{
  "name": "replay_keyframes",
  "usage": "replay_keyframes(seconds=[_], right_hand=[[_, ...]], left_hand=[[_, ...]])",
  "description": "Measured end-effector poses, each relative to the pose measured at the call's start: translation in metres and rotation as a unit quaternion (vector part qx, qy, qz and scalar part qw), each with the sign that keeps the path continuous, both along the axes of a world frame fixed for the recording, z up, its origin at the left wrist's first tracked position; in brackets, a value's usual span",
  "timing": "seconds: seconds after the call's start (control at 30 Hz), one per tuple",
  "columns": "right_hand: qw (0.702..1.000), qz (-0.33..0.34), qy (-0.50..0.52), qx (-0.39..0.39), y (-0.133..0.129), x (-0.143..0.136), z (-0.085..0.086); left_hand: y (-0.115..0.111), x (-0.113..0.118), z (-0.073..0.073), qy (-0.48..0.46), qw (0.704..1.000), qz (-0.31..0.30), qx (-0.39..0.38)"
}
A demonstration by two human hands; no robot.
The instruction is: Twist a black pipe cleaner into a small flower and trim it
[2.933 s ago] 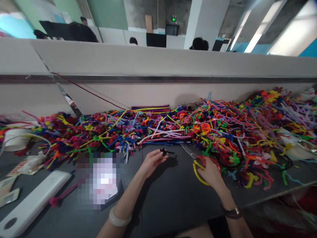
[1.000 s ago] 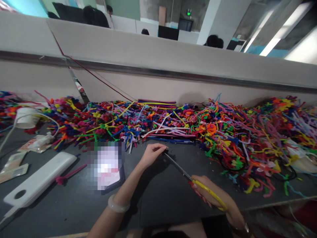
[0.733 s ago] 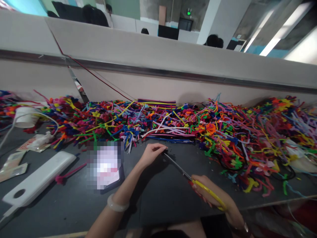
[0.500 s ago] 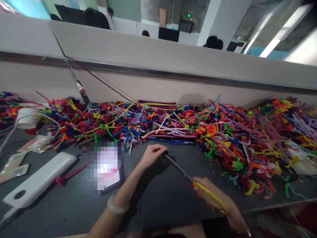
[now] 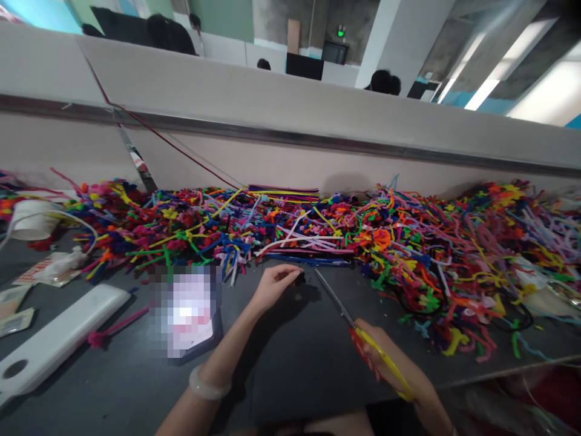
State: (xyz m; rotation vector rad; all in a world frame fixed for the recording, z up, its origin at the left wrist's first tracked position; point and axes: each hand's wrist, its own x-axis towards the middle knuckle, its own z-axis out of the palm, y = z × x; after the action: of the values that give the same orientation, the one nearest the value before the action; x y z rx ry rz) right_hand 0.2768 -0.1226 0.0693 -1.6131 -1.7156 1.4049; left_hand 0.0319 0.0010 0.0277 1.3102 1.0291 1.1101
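Note:
My left hand (image 5: 275,287) is over the dark tabletop, thumb and forefinger pinched together. A small black fuzzy piece (image 5: 300,278) shows at its fingertips; its exact kind is hard to make out. My right hand (image 5: 390,354) is closed round the handles of a pair of scissors (image 5: 339,304), one yellow and one red. The blades point up and left, their tips a little to the right of the left fingertips, not touching them. Black specks lie on the table by the fingertips.
Heaped colourful pipe cleaners (image 5: 290,227) run along the partition (image 5: 281,163). On the left are a phone (image 5: 193,309), partly pixelated, a white power strip (image 5: 63,336), a pink stem (image 5: 122,323) and a white cup (image 5: 32,219). Heads of people show beyond the partition.
The scissors' tips have drawn away from the left fingertips, and the red handle now stands further from the yellow one. The left hand keeps its pinch. The whole view has shifted slightly.

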Motion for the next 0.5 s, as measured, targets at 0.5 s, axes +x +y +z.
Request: replay_keyframes(seconds=[0.5], right_hand=[[0.992, 0.098, -0.054, 0.054, 0.0072, -0.0077, -0.0012]], left_hand=[[-0.0005, 0.0010, 0.0004, 0.010, 1.000, -0.007, -0.012]])
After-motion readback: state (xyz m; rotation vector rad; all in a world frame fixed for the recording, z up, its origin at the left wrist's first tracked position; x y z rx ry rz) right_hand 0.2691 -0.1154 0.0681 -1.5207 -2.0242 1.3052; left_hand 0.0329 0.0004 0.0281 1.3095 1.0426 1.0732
